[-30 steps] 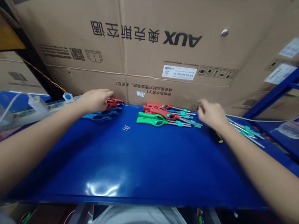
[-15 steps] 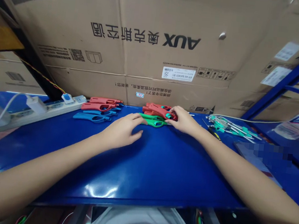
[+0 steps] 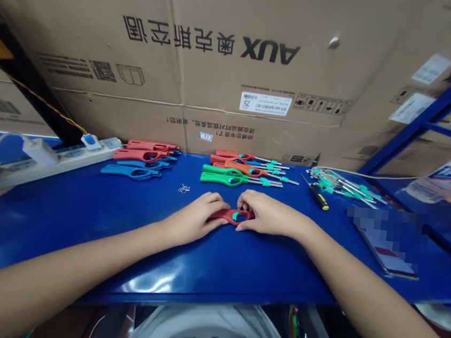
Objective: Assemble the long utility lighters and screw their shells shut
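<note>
A red lighter body (image 3: 237, 217) with a teal trigger lies between my hands above the blue table. My left hand (image 3: 200, 216) pinches its handle end, and my right hand (image 3: 263, 213) grips the other end. Behind them are several green, orange and red lighters (image 3: 222, 178) with metal rods. At the left, red and blue handles (image 3: 138, 172) without rods lie in a stack. Some tiny metal pieces (image 3: 183, 189) rest behind my left hand. To the right sits a pile of metal rods with teal parts (image 3: 344, 186).
A screwdriver (image 3: 319, 197) and a phone (image 3: 386, 245) lie at the right. At the left a white power strip (image 3: 69, 160) holds plugs. A large cardboard sheet (image 3: 202, 86) stands behind the blue table (image 3: 158, 269); a blue frame post (image 3: 428, 112) rises at the right.
Both hands have come nearer to me from the rows of lighters, bringing a red lighter body. My left hand has closed on it. The rodded lighters and tiny metal pieces are now uncovered.
</note>
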`<state>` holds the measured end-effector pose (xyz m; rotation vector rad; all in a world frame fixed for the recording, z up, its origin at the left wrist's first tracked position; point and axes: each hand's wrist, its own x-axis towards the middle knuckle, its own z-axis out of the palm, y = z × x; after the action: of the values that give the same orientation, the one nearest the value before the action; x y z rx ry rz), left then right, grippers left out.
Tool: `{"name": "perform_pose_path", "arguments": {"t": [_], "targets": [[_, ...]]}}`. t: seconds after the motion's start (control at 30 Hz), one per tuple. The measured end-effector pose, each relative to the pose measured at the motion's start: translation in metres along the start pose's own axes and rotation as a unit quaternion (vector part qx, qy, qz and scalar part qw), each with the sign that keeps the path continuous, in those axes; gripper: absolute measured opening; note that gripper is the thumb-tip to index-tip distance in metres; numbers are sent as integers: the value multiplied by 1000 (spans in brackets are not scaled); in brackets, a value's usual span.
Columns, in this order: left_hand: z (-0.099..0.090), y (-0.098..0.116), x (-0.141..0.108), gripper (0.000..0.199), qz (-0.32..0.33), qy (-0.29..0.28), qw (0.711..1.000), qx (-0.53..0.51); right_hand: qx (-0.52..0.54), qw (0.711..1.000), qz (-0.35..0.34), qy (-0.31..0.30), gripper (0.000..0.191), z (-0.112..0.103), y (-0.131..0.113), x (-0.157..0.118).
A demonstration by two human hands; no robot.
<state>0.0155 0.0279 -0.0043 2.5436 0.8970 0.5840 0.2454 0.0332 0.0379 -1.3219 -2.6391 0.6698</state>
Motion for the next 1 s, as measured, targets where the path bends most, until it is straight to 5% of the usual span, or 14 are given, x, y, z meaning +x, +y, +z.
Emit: {"name": "perform_pose_path", "arguments": {"t": [0.63,1.0], "targets": [[7,7,-3,30,6,15,999,29,-107,994,18,2,32,-2,-13,-8],[6,4,-4,34,10,6,1000,27,-49,998,25,-21,39,-5,-4,-9]]}}
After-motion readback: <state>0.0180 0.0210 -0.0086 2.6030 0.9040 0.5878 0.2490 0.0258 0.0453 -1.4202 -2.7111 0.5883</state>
